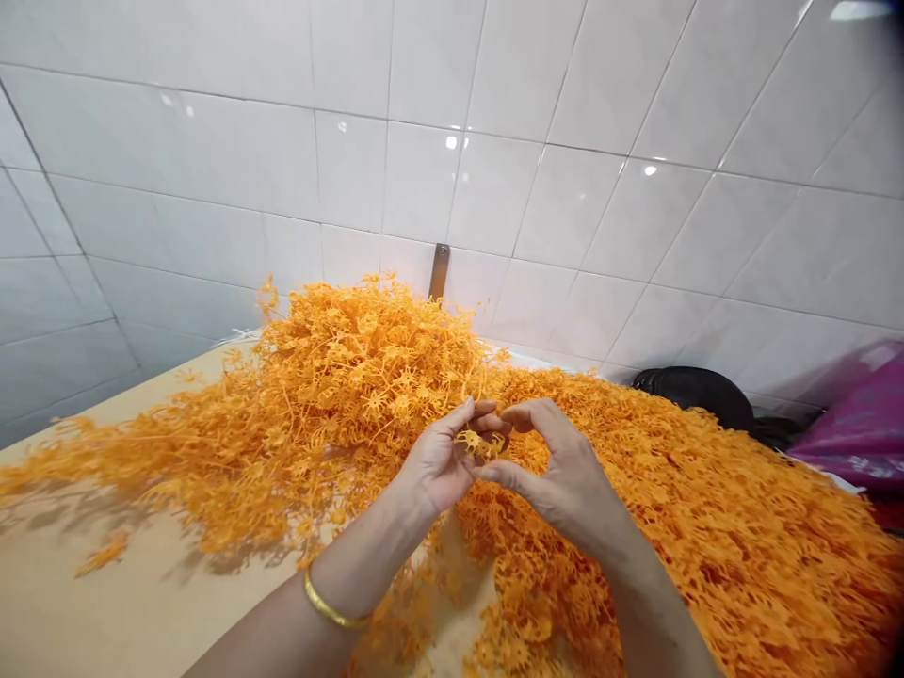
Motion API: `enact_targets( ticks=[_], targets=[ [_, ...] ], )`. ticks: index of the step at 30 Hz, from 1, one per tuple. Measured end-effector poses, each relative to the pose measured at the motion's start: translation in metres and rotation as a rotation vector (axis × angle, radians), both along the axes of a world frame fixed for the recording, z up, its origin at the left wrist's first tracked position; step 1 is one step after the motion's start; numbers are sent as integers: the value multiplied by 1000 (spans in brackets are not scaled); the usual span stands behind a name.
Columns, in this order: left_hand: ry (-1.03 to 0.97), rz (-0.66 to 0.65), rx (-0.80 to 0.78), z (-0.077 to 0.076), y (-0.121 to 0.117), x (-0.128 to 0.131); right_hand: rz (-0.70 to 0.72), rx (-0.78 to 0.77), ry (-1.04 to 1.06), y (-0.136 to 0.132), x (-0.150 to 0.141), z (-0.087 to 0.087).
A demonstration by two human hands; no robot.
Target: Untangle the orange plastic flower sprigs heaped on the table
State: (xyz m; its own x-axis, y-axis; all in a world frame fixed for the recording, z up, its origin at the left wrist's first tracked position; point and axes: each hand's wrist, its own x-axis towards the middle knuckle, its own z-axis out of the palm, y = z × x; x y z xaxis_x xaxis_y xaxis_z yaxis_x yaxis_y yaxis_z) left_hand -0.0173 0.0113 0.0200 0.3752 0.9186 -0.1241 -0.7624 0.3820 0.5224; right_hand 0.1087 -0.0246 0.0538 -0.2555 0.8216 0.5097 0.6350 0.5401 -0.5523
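A small cluster of orange moulded plastic pieces [480, 444] is pinched between the fingertips of my left hand [442, 461] and my right hand [561, 471]. Both hands hover above a large heap of orange plastic parts on thin runners [353, 395], which spreads across the table and under my forearms. A gold bangle [329, 603] circles my left wrist. The fingers hide part of the small cluster.
The beige tabletop [141, 593] shows at the left and front. White glazed wall tiles [565, 198] rise behind it, with a metal bracket [439, 271] at the heap's back. A black rounded object [692, 395] and a purple plastic bag [858, 424] lie at the right.
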Motion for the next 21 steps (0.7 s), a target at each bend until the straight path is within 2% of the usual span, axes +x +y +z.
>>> enact_targets(
  ticks=[4,9,16,18,21],
  targets=[
    [-56,-15,13,6,-3,-1,-106,87,-43,3,-5,-12],
    [-92,20,0,10,-4,-1,-115,77,22,9,-9,-24],
    [-64,101,-25,7,-3,3,-202,288,-96,9,-20,-28],
    [-46,108,-31,5,-3,5,-153,278,-33,8,-22,-28],
    [-3,98,-19,2,-3,5,-102,159,105,9,-19,-26]
  ],
)
